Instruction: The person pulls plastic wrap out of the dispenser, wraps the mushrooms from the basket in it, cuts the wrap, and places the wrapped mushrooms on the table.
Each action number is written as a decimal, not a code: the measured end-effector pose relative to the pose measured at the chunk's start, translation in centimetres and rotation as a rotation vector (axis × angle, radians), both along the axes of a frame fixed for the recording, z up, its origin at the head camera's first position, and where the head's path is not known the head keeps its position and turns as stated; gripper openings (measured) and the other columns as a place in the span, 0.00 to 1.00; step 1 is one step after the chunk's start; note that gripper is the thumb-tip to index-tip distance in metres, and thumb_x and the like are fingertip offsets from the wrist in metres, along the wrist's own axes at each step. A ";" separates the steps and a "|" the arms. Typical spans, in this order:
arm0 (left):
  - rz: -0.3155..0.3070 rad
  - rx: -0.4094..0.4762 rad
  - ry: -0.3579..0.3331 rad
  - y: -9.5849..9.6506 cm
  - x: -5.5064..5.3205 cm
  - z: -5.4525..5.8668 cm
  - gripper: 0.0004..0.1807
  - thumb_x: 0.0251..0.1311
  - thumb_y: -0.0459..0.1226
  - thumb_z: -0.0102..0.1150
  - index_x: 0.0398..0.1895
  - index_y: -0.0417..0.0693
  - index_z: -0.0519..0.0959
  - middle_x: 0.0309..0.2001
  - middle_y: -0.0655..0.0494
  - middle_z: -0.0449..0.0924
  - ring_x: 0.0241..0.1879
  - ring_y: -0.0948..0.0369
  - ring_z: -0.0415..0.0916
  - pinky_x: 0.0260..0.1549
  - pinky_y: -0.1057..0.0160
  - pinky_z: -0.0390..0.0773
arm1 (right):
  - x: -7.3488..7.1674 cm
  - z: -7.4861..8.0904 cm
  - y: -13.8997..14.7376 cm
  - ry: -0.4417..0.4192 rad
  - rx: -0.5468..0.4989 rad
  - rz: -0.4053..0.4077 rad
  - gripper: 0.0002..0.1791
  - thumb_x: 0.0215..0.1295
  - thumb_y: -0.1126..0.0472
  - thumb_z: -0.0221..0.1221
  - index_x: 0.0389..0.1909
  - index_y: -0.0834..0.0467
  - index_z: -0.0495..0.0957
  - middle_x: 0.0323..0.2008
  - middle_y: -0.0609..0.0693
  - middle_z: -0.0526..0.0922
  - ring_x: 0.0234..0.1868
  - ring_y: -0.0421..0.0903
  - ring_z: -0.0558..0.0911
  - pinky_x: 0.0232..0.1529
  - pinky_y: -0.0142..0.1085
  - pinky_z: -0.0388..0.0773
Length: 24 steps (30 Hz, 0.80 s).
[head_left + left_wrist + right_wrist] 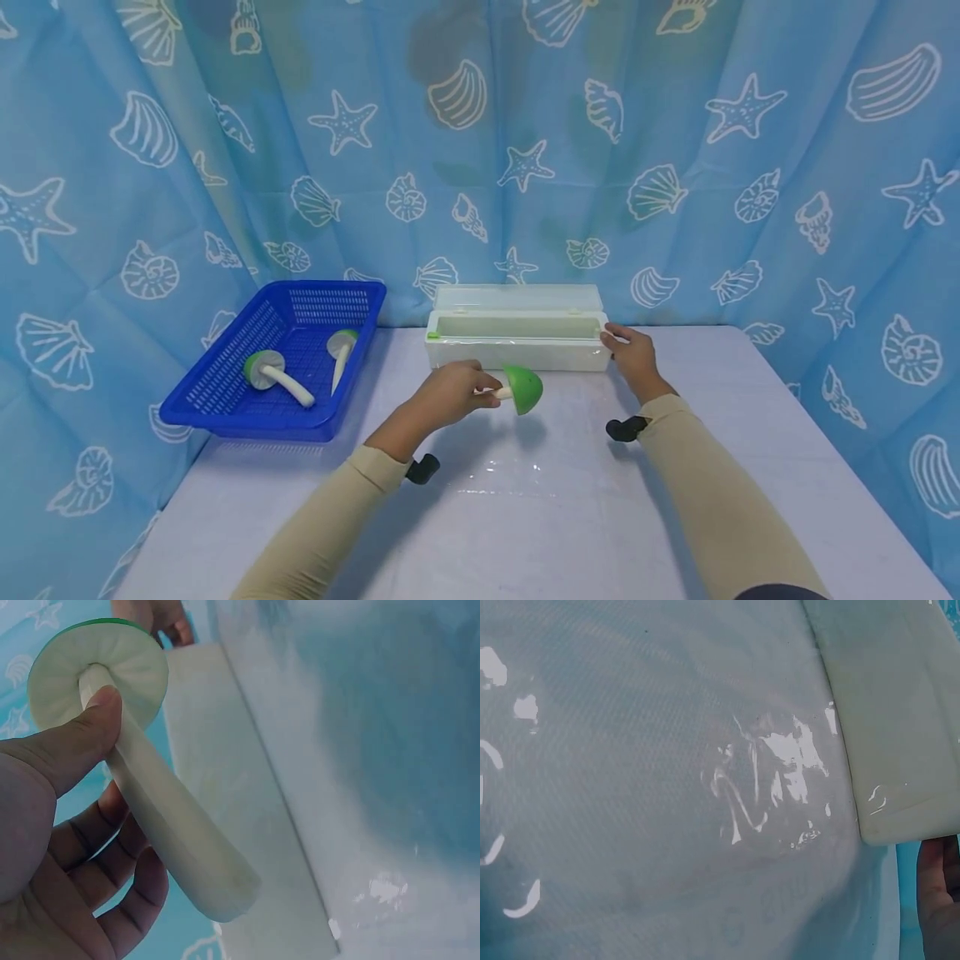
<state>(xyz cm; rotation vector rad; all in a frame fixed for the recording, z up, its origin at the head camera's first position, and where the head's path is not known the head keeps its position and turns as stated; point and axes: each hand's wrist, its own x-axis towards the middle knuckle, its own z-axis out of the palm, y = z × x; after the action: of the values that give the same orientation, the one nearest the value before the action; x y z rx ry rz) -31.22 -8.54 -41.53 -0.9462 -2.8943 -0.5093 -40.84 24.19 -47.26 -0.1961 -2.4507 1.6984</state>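
Note:
My left hand (457, 393) pinches a toy mushroom (525, 389) by its white stem, in front of a long white box. The green cap points right in the head view; the left wrist view shows the mushroom's pale underside (60, 682) and thick stem, with the thumb pressed near the cap. The white box (525, 354) stands at the table's back, its clear lid (517, 297) raised behind it. At its right end, my right hand (636, 358) holds the box by the side. Only some of those fingers (934, 881) show in the right wrist view.
A blue plastic basket (202, 417) stands at the left of the table (525, 533). Inside lie two more mushrooms, one to the left (288, 385) and one against the right wall (340, 367). A blue shell-patterned curtain (465, 167) hangs close behind the table and along both sides.

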 end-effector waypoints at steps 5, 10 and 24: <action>-0.047 -0.017 0.019 1.0 0.3 -1.1 0.16 0.58 0.48 0.67 0.47 0.56 0.86 0.30 0.68 0.74 0.27 0.67 0.68 0.24 0.69 0.69 | 0.1 -0.4 0.1 0.011 0.009 -0.005 0.25 0.73 0.55 0.54 0.67 0.61 0.68 0.67 0.59 0.68 0.65 0.54 0.69 0.59 0.46 0.70; -0.080 -0.039 0.003 2.0 0.8 -1.8 0.16 0.57 0.48 0.67 0.48 0.58 0.86 0.28 0.69 0.72 0.26 0.67 0.67 0.23 0.69 0.68 | 0.1 -0.6 0.1 0.021 -0.001 -0.009 0.26 0.73 0.54 0.54 0.67 0.61 0.68 0.68 0.58 0.67 0.65 0.55 0.69 0.59 0.47 0.70; -0.114 -0.115 0.036 4.2 1.4 -3.5 0.13 0.57 0.49 0.67 0.45 0.64 0.86 0.26 0.69 0.71 0.25 0.69 0.67 0.20 0.70 0.66 | 0.2 -0.5 0.2 0.056 -0.020 0.018 0.26 0.72 0.54 0.55 0.66 0.63 0.69 0.66 0.60 0.68 0.63 0.56 0.70 0.56 0.47 0.71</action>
<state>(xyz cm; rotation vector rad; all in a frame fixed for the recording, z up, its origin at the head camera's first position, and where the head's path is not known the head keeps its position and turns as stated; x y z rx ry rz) -29.85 -4.34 -45.02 -1.1286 -2.8772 -0.3313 -40.61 24.43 -47.74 -0.1283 -2.4036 1.7125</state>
